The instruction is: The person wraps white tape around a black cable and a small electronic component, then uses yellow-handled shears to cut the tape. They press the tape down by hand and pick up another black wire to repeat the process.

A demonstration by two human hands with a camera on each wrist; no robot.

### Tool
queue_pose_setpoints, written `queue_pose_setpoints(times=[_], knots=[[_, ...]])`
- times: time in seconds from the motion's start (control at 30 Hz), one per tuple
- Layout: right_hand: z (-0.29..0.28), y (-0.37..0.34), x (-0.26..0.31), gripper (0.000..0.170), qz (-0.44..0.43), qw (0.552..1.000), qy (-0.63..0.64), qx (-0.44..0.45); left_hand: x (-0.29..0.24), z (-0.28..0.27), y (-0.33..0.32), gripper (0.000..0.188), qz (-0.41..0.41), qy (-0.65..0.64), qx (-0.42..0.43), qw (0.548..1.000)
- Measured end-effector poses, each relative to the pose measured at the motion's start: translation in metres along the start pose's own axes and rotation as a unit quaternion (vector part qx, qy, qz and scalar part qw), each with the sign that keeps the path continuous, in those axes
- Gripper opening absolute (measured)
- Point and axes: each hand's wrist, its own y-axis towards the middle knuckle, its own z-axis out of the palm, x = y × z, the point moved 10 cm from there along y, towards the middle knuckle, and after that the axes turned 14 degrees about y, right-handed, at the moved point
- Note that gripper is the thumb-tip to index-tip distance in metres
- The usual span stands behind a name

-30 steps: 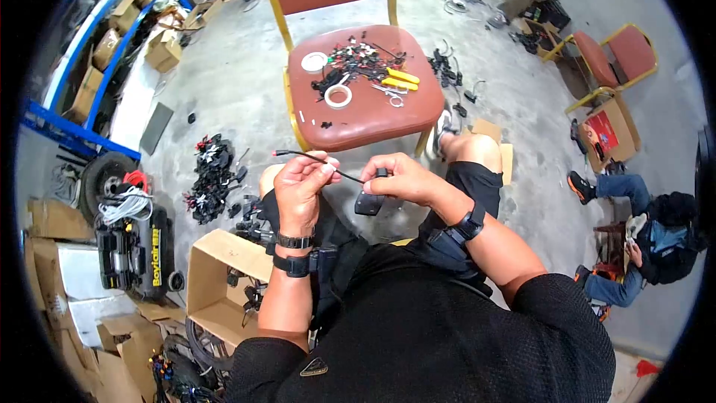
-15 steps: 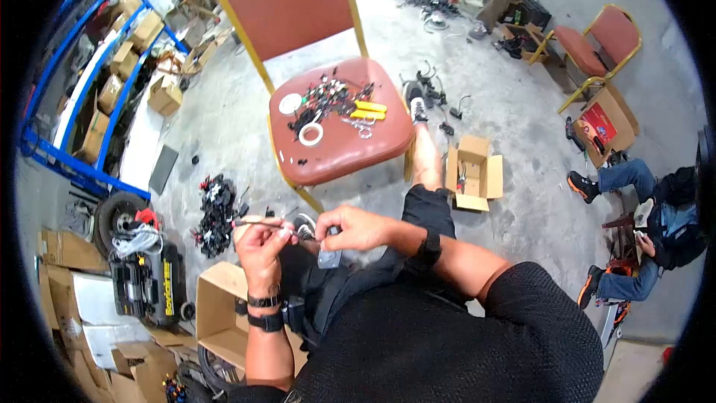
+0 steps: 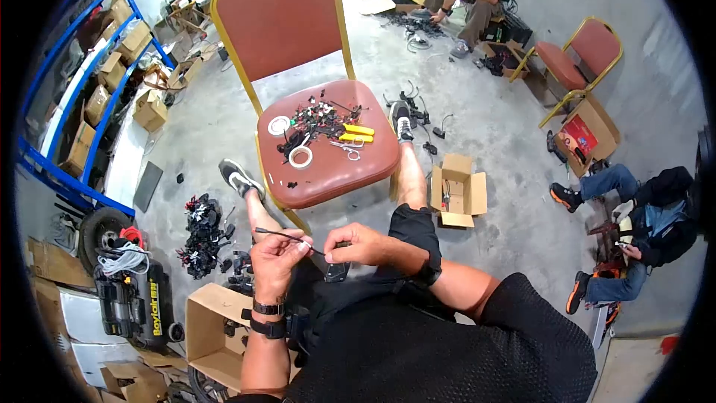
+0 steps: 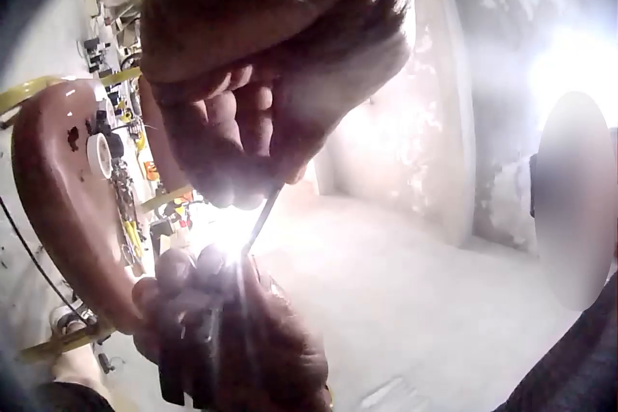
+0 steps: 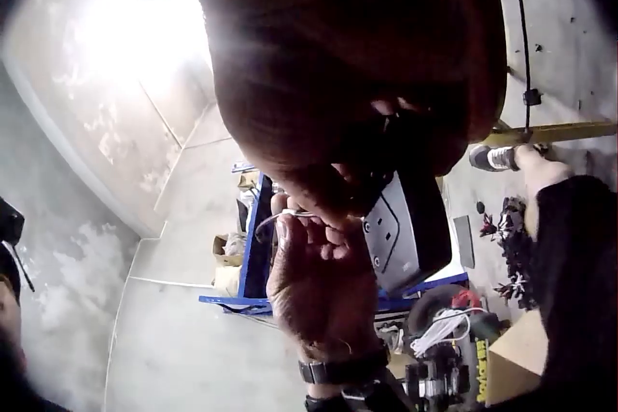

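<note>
In the head view a thin black cable point(image 3: 297, 239) runs between the two hands. My left hand point(image 3: 274, 257) pinches it between thumb and fingers, its dark end sticking out to the left. Curled round the cable's other end is my right hand point(image 3: 356, 245), and a small black box point(image 3: 337, 272) hangs just under it. The right wrist view shows the box point(image 5: 410, 233) close up, a flat grey face with small holes, beside the right hand's fingers. In the left wrist view a short stretch of cable point(image 4: 263, 222) spans the gap between the hands.
A red chair point(image 3: 335, 172) ahead bears small connectors, tape rolls, yellow-handled pliers and scissors. Cable heaps point(image 3: 203, 235) lie on the floor at left. Open cartons stand at lower left point(image 3: 216, 313) and right point(image 3: 477, 192). Two other people sit farther off.
The head view has shifted, so chair and hands appear farther left. Both hands keep hold of the cable, the black box still hanging by the right one.
</note>
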Motion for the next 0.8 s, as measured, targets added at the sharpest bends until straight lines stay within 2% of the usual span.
queue_pose_setpoints(times=[0.07, 0.17, 0.3, 0.43, 0.53, 0.57, 0.67, 0.8], knots=[[-0.003, -0.003, 0.0, 0.014, 0.023, 1.0, 0.019, -0.009, 0.0, 0.011, 0.004, 0.023, -0.007, 0.007, 0.038, 0.999], [-0.019, -0.007, 0.002, 0.017, -0.002, 0.999, 0.027, -0.02, 0.002, 0.031, 0.016, 0.023, -0.024, 0.002, 0.112, 0.993], [-0.025, -0.015, -0.007, 0.017, 0.035, 0.995, 0.078, -0.041, 0.007, 0.049, 0.019, 0.021, -0.016, 0.012, 0.167, 0.986], [-0.026, -0.014, -0.013, 0.017, 0.029, 0.996, 0.08, -0.021, 0.016, 0.05, 0.021, 0.017, -0.004, 0.014, 0.158, 0.987], [-0.025, -0.013, -0.017, 0.018, 0.066, 0.993, 0.091, -0.036, 0.012, 0.049, 0.02, 0.014, 0.026, 0.025, 0.137, 0.99], [-0.025, -0.011, -0.017, 0.019, 0.044, 0.996, 0.08, -0.024, 0.015, 0.048, 0.02, 0.012, -0.002, 0.007, 0.121, 0.993], [-0.02, -0.007, -0.013, 0.02, 0.003, 0.999, 0.052, -0.015, 0.014, 0.045, 0.021, 0.011, 0.023, 0.038, 0.119, 0.992], [-0.023, -0.006, -0.024, 0.02, 0.016, 0.998, 0.056, -0.01, 0.017, 0.047, 0.023, 0.011, 0.022, 0.026, 0.116, 0.993]])
